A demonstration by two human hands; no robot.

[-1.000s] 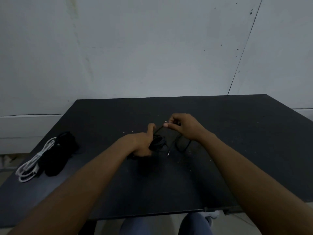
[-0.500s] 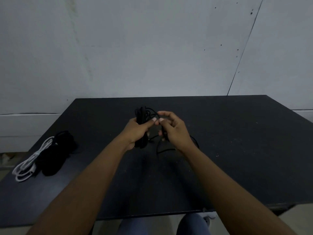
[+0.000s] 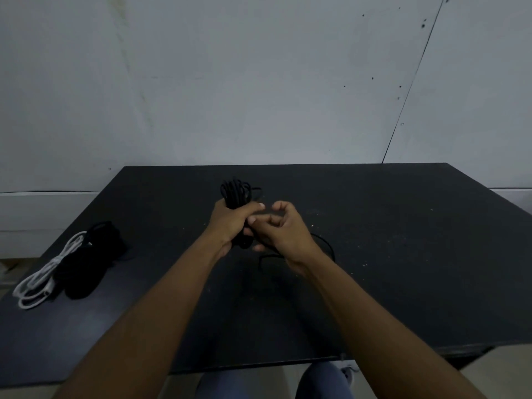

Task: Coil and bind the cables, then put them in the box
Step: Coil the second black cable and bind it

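The coil (image 3: 235,194) is over the table's (image 3: 403,254) middle; other cables (image 3: 82,264) lie far left.

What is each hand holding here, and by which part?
Left hand grips the coiled black cable bundle round its middle; right hand pinches its loose tail.

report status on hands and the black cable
Left hand grips black cable coil. Right hand curled beside it, grip on loose tail unclear. White cable lies far left.

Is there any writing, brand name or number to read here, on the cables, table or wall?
None can be read. The black coiled cable in the left hand, the white cable bundle, the matte black table and the pale wall bear no lettering; the wall's dark specks are only marks.
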